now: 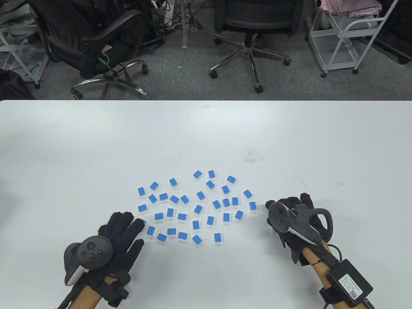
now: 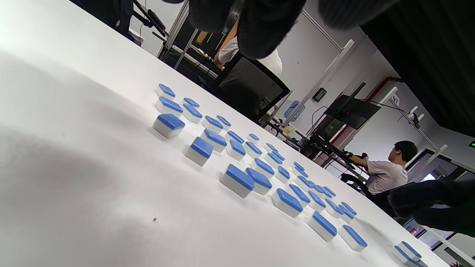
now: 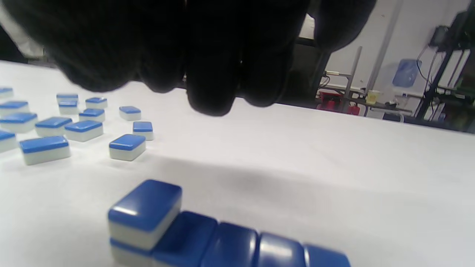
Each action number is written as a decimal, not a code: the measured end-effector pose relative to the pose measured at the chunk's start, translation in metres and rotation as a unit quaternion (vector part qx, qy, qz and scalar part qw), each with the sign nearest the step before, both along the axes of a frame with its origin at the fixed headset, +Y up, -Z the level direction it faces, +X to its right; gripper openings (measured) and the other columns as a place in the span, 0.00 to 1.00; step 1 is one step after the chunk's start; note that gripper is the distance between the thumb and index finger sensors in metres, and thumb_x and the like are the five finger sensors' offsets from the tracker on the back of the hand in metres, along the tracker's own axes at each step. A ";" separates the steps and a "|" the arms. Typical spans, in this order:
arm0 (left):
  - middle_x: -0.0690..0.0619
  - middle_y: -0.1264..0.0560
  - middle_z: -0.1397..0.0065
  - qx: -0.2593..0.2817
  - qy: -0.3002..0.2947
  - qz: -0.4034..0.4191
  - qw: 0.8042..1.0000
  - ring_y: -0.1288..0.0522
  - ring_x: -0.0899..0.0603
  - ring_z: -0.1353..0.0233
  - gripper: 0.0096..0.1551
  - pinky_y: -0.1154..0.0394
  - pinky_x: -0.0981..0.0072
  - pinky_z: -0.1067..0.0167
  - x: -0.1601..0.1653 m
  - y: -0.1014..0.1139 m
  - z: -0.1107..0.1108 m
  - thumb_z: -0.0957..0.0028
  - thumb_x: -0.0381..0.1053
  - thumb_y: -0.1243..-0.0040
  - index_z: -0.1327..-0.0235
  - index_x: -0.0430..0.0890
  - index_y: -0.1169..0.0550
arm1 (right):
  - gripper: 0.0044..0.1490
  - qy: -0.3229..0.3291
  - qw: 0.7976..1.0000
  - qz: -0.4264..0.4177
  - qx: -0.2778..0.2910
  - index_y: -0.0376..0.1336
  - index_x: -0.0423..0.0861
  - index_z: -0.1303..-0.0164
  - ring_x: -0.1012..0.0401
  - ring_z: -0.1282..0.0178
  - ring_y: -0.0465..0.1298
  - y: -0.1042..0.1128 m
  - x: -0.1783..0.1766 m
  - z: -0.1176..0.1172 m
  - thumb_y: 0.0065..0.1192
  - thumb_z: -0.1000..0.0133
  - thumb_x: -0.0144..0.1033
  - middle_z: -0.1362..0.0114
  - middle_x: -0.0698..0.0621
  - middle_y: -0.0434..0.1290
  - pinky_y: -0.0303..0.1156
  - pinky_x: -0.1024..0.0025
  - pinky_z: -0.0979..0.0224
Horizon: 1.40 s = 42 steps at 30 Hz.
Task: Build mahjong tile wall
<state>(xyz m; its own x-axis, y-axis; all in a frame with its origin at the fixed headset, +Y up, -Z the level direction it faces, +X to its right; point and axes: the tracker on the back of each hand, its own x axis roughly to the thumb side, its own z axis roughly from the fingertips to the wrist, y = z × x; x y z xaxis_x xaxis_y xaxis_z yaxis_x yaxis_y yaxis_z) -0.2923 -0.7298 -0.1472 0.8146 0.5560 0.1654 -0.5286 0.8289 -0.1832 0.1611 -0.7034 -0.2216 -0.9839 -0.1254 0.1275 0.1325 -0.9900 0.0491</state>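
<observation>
Many blue-backed mahjong tiles (image 1: 196,206) lie scattered face down on the white table (image 1: 206,135). My left hand (image 1: 128,227) lies spread and empty at the scatter's left edge, its fingertips beside one tile (image 1: 144,222). My right hand (image 1: 286,204) is to the right of the scatter and covers a short row of tiles. In the right wrist view that row (image 3: 237,244) lies flat, with one tile (image 3: 144,207) stacked on its left end. The gloved fingers (image 3: 211,74) hang above it and hold nothing. In the left wrist view the loose tiles (image 2: 237,180) lie ahead of the fingers (image 2: 259,29).
Office chairs (image 1: 248,25) and a white cart (image 1: 347,38) stand on the floor beyond the table's far edge. A black box (image 1: 349,283) is strapped to my right forearm. A bare white tabletop surrounds the tiles on all sides.
</observation>
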 end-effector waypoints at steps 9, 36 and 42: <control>0.51 0.51 0.12 0.003 -0.005 0.000 1.000 0.60 0.39 0.13 0.39 0.62 0.32 0.24 0.001 0.001 0.002 0.45 0.68 0.57 0.20 0.57 0.37 | 0.35 -0.011 0.983 0.180 -0.021 0.69 0.59 0.42 0.56 0.30 0.77 -0.025 -0.073 -0.038 0.75 0.62 0.53 0.37 0.58 0.81 0.55 0.39 0.18; 0.51 0.51 0.12 0.008 -0.010 0.001 1.000 0.61 0.39 0.13 0.39 0.62 0.32 0.24 0.002 0.005 -0.002 0.45 0.68 0.57 0.19 0.57 0.37 | 0.36 -0.025 0.996 0.091 -0.006 0.69 0.55 0.44 0.52 0.28 0.73 0.025 -0.008 -0.011 0.75 0.63 0.53 0.42 0.54 0.80 0.49 0.34 0.17; 0.52 0.51 0.12 0.003 -0.006 0.001 1.000 0.61 0.39 0.13 0.39 0.62 0.32 0.24 0.003 0.004 -0.005 0.45 0.68 0.57 0.19 0.57 0.37 | 0.36 -0.047 0.997 0.024 -0.053 0.67 0.57 0.43 0.45 0.17 0.57 -0.008 0.044 0.012 0.75 0.62 0.52 0.20 0.47 0.60 0.43 0.30 0.18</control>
<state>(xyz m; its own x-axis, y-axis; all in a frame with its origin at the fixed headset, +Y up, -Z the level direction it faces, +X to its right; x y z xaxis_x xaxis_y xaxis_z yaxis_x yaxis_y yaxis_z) -0.2897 -0.7262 -0.1522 0.8117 0.5563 0.1780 -0.5278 0.8291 -0.1845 0.2050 -0.7118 -0.2100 -0.9853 -0.1637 0.0494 0.1698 -0.9711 0.1677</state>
